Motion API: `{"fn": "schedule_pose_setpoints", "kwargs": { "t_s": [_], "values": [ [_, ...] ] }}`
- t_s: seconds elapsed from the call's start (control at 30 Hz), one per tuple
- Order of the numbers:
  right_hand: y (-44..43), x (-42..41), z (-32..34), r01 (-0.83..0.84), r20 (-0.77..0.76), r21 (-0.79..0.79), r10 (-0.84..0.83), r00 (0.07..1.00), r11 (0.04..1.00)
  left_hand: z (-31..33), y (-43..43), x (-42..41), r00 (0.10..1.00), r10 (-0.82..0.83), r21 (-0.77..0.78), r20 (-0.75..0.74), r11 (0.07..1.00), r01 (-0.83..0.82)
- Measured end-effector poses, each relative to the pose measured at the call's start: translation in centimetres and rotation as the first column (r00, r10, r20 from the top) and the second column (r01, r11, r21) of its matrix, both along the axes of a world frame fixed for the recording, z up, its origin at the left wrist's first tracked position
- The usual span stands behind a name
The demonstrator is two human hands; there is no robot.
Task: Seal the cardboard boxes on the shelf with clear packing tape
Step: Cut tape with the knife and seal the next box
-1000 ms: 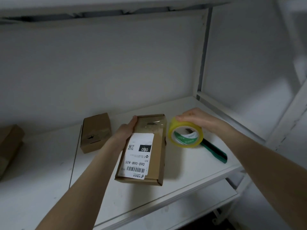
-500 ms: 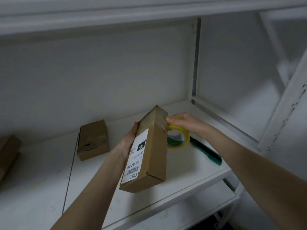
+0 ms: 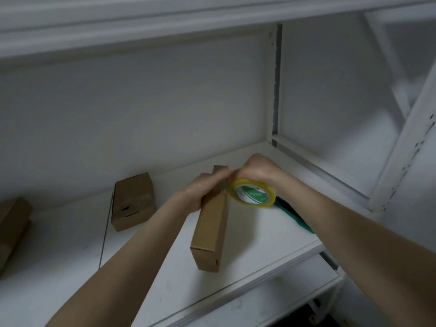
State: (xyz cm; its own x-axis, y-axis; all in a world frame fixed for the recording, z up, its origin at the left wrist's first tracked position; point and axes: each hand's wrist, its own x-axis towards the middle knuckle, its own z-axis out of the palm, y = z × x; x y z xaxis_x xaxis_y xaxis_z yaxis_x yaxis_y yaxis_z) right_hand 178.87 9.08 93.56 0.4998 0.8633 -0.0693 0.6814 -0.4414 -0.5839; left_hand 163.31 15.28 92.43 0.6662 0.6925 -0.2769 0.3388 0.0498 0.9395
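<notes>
Left hand wrapped round the far end of a long brown box, fingers curled over its top edge. Right hand grips a tape roll by the upper rim, w/ the roll hanging just beside the box's far right corner. Fingertips of both hands meet at that corner, but the spot is blurred, so can't tell whether a loose tape end is pinched there. Box appears to stand on a narrow long side on the white shelf, approx. mid-shelf, near end toward the front lip. It looks light & stiff: thin cardboard, likely to tip or slide if tugged, so best steadied at the far end w/ a palm flat on its side while tape is drawn along the seam. Tape is prob. thin, sticky and quick to fold on itself, so hold it by the roll's rim. A green cutter lies behind the roll. A second box sits to the left, a third box at the far left edge.
</notes>
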Motion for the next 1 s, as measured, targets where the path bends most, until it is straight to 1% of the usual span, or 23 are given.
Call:
{"fn": "schedule_pose_setpoints", "kwargs": {
  "t_s": [0.07,0.1,0.17,0.2,0.27,0.37,0.4,0.53,0.6,0.63,0.67,0.73,0.77,0.83,0.93,1.0],
  "values": [
    [0.4,-0.6,0.5,0.005,0.074,-0.017,-0.004,0.997,1.0,-0.1,0.0,-0.4,0.994,-0.07,0.167,-0.09,0.982,0.084],
    [0.7,-0.9,0.7,-0.01,0.121,-0.034,0.014,0.993,0.999,-0.4,0.0,-0.5,0.99,-0.053,0.243,-0.129,0.966,0.083],
    [1.3,-1.2,0.9,-0.064,0.171,-0.083,0.078,0.982,0.994,-0.9,0.2,-0.8,0.987,0.061,0.346,-0.148,0.938,-0.006],
    [1.5,-1.2,0.9,-0.102,0.16,-0.102,0.117,0.98,0.99,-1.1,0.2,-1.0,0.99,0.088,0.352,-0.114,0.935,-0.042],
    [1.3,-0.9,1.2,-0.195,0.074,-0.102,0.203,0.976,0.975,-1.7,0.6,-1.3,0.996,0.086,0.306,-0.019,0.949,-0.076],
    [0.4,0.0,1.2,-0.288,-0.188,0.062,0.295,0.937,0.956,-1.9,1.1,-1.9,0.991,0.132,0.284,0.037,0.949,-0.137],
    [0.2,0.1,1.1,-0.298,-0.23,0.117,0.318,0.92,0.947,-2.0,1.5,-2.1,0.988,0.148,0.282,0.045,0.947,-0.155],
    [0.4,0.1,0.2,-0.278,-0.242,0.238,0.334,0.911,0.931,-2.4,2.2,-2.3,0.982,0.179,0.234,0.061,0.954,-0.189],
    [0.6,0.3,0.4,-0.272,-0.224,0.258,0.331,0.917,0.927,-2.5,2.2,-2.3,0.977,0.194,0.197,0.086,0.958,-0.208],
    [0.7,0.5,0.6,-0.267,-0.196,0.232,0.314,0.929,0.935,-2.6,2.4,-2.3,0.97,0.214,0.161,0.112,0.96,-0.231],
    [0.7,0.7,0.5,-0.262,-0.14,0.17,0.287,0.948,0.95,-2.6,2.6,-2.4,0.96,0.238,0.117,0.146,0.96,-0.256],
    [1.0,1.4,-0.3,-0.256,0.03,-0.042,0.258,0.966,0.966,-2.5,3.0,-2.7,0.953,0.248,0.068,0.176,0.962,-0.263],
    [1.0,1.6,-0.7,-0.247,0.056,-0.1,0.253,0.966,0.964,-2.5,3.0,-2.8,0.958,0.233,0.062,0.168,0.967,-0.246],
    [0.8,1.6,-1.1,-0.253,-0.01,-0.094,0.253,0.967,0.963,-2.9,3.0,-3.3,0.955,0.238,0.034,0.176,0.968,-0.247],
    [-0.2,1.6,-0.6,-0.248,-0.195,0.017,0.247,0.949,0.969,-3.5,3.3,-4.1,0.931,0.288,-0.071,0.223,0.958,-0.279],
    [-0.4,1.8,-0.3,-0.234,-0.259,0.055,0.24,0.936,0.971,-3.8,3.5,-4.6,0.918,0.306,-0.129,0.254,0.951,-0.281]
  ]
}}
